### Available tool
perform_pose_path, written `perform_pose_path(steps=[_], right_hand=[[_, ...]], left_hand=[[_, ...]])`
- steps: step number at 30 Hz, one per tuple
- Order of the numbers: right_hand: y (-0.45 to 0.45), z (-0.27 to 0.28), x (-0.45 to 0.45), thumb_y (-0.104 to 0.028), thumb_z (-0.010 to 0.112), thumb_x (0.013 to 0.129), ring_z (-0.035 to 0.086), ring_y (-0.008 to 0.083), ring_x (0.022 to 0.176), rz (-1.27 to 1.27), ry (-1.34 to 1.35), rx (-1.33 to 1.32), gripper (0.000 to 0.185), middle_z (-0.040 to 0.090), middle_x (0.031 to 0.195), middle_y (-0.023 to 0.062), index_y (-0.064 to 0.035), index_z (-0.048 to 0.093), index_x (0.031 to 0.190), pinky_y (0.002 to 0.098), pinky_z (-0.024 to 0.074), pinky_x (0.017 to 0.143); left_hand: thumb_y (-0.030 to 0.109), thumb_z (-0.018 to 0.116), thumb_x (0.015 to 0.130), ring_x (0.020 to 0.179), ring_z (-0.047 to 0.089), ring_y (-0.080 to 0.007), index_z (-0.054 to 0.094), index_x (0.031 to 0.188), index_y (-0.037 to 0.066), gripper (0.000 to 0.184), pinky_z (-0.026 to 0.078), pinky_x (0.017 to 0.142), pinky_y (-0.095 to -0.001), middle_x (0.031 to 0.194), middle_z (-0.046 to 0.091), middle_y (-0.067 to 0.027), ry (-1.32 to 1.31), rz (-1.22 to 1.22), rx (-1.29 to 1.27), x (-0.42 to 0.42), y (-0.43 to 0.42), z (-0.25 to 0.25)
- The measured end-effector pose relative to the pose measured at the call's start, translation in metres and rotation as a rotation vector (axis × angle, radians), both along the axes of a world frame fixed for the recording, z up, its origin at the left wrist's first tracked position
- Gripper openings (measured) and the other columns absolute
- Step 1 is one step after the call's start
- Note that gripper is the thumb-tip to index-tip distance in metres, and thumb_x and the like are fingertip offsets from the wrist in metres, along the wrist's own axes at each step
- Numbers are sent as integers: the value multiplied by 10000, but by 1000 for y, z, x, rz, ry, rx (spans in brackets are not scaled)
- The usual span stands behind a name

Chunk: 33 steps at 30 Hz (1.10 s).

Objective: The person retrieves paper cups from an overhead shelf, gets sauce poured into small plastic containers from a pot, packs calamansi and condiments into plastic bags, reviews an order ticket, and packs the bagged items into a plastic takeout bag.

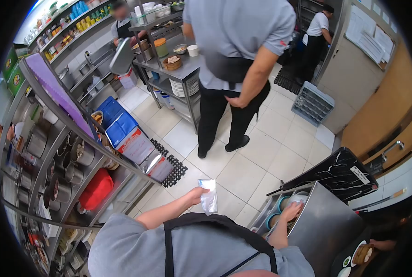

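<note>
My left hand is closed on a silvery-white packet, held over the tiled floor. On the right, my right hand reaches into an open metal drawer and touches a pale, translucent item there; its fingers are partly hidden. Round blue-rimmed containers stand in the drawer beside that hand.
A person stands ahead by a steel shelf table. Two more people are farther back. Metal racks with pots line the left. Boxes and a black mat lie nearby. A grey crate sits right.
</note>
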State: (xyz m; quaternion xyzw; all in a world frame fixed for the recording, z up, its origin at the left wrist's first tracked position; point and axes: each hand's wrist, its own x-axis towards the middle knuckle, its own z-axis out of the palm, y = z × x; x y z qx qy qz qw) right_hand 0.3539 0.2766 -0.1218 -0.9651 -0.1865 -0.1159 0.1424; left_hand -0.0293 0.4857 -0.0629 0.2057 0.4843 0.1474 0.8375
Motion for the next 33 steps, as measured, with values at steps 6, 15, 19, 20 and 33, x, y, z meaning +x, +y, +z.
perform_pose_path(steps=[6,15,19,20,33], right_hand=[[-2,-3,-18,-25,554,695,505,238,968,274,-217,56,179,548,1001,77,-78,527,864,392,334,873],[-12,38,-43,50,513,588,534,278,819,308,-172,343,322,580,844,98,-58,573,885,368,413,733],[9,78,-77,94,461,575,545,251,906,411,-50,578,325,597,865,94,-55,579,839,350,404,798],[16,92,-85,98,453,574,551,255,907,449,-50,603,295,603,863,95,-44,566,807,349,410,805],[39,141,-240,45,530,627,526,254,965,1216,105,721,108,576,945,66,-27,504,702,387,411,873]], left_hand=[[62,393,857,988,514,-286,390,1142,-47,305,396,878,-406,1073,507,-164,-45,72,-97,0,3,8],[95,351,865,1067,474,-311,384,1171,-39,336,341,951,-437,1144,483,-197,-266,-58,-85,15,-3,40],[98,345,873,1069,472,-310,374,1178,-36,335,349,948,-425,1146,479,-202,-217,-135,-99,28,-8,59],[101,342,877,1069,473,-307,372,1179,-36,334,354,944,-419,1146,478,-203,-224,-145,-68,34,-6,62],[520,270,859,1100,426,-343,336,1229,6,637,321,947,-449,1213,413,-221,-629,-226,-142,56,-19,100]])
